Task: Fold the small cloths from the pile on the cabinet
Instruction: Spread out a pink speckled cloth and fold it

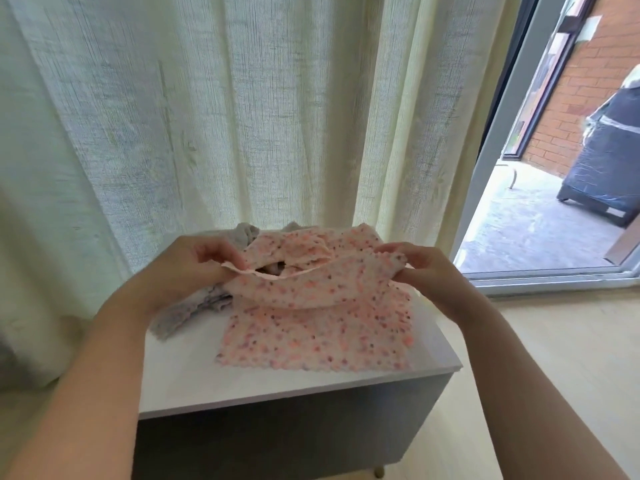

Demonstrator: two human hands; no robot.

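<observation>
Over the middle of the cabinet (pixel 180 375), the left hand (pixel 194 261) and right hand (pixel 422 271) are each pinching one end of a pink speckled cloth (pixel 311 289), lifting it clear of the pile (pixel 194 306), probably to line up its edges for folding.

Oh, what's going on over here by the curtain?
A person is folding small cloths on a white-topped grey cabinet. The left hand and right hand each pinch one end of a pink speckled cloth, holding it up over pink fabric lying flat beneath. Crumpled grey cloths sit at the left.
</observation>
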